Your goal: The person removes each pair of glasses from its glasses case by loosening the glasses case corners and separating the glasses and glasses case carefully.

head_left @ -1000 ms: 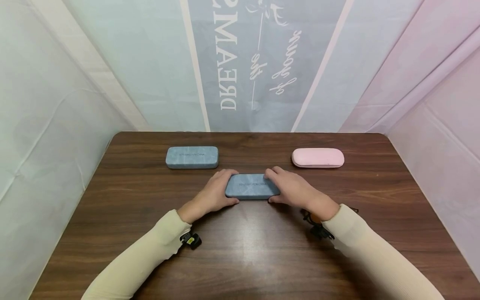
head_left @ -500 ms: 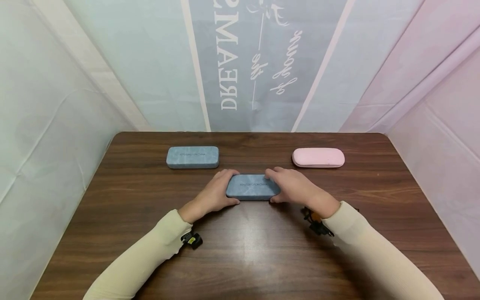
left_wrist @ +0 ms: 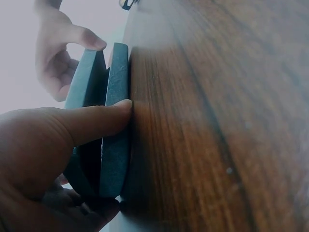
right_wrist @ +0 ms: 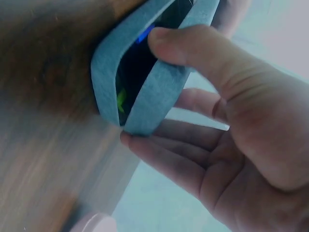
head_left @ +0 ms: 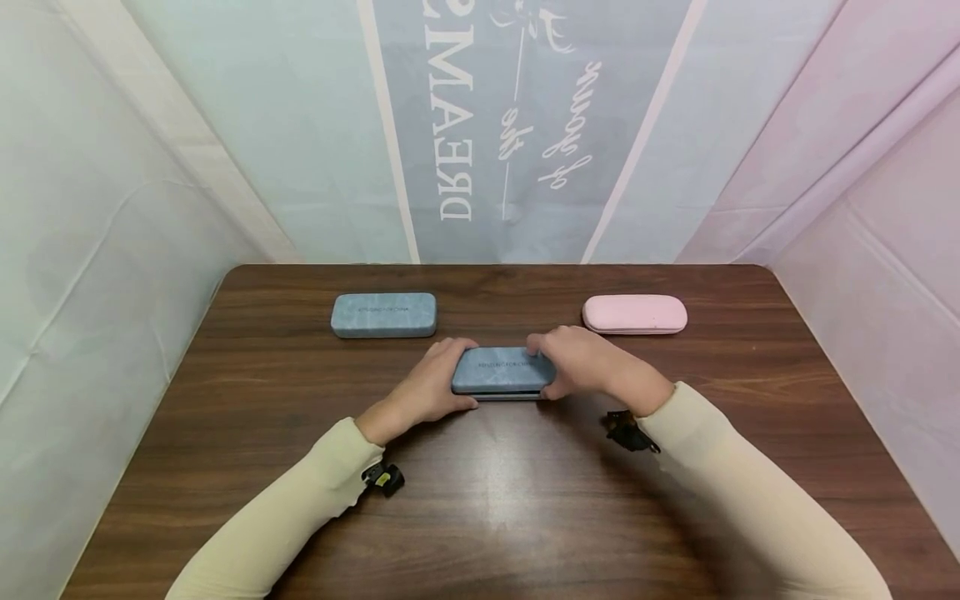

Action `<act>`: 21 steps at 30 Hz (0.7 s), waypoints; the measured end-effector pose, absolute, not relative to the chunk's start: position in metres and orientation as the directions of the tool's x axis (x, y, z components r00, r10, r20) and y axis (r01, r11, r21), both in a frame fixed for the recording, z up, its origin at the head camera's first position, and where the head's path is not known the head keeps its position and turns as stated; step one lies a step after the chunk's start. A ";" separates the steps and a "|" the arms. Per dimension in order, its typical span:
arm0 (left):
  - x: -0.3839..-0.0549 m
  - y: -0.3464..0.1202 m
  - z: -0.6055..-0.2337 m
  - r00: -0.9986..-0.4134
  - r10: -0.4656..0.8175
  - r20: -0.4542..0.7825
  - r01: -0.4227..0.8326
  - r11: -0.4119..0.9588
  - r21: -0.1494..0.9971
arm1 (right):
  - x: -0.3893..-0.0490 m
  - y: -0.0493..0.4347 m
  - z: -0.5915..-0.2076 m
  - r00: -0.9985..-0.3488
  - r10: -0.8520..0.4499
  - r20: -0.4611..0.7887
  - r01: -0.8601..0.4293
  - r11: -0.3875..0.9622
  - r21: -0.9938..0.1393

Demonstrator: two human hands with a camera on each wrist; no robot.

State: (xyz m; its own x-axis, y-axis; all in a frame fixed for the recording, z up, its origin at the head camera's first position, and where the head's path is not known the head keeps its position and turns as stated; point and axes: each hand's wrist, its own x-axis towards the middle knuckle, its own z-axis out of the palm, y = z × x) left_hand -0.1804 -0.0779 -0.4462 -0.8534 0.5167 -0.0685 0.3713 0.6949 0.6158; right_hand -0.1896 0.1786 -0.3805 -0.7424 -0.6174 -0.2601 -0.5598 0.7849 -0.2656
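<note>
A blue glasses case point(head_left: 497, 371) with small dark print on its lid sits on the table, its lid partly raised along the near side. My left hand point(head_left: 423, 387) grips the left end, the thumb point(left_wrist: 108, 118) against the lower half in the left wrist view. At the other end my right hand point(head_left: 588, 367) pinches the lid point(right_wrist: 161, 89), with the thumb at its front rim and fingers behind. Through the gap, the right wrist view shows a dark interior with a bit of blue and a bit of green; what they belong to is unclear.
Behind and left lies a second blue glasses case point(head_left: 384, 316). A pink glasses case point(head_left: 635, 314) lies behind and right. All stand on a dark wooden table point(head_left: 480, 517), with a printed cloth point(head_left: 502, 242) hanging behind its far edge.
The middle case's lid was down; now its near edge is up, leaving a dark gap. My right hand has risen slightly with the lid. My left hand stays in place.
</note>
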 end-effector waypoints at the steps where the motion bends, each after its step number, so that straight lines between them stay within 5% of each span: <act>1: -0.180 -0.078 -0.446 -0.853 0.517 -0.070 0.371 0.695 0.617 | -0.191 0.179 -0.379 -0.742 -0.613 -0.271 -0.552 0.788 -0.273; 21: -0.176 -0.076 -0.446 -0.868 0.492 -0.074 0.339 0.695 0.634 | -0.213 0.183 -0.371 -0.695 -0.646 -0.315 -0.521 0.755 -0.399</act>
State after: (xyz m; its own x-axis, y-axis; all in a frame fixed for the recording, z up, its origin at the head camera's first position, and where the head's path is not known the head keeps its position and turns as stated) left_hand -0.1763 -0.0762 -0.4455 -0.8676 0.4917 -0.0743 0.3394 0.6947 0.6342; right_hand -0.2130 0.1827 -0.3708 -0.6954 -0.6459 -0.3150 -0.5208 0.7550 -0.3985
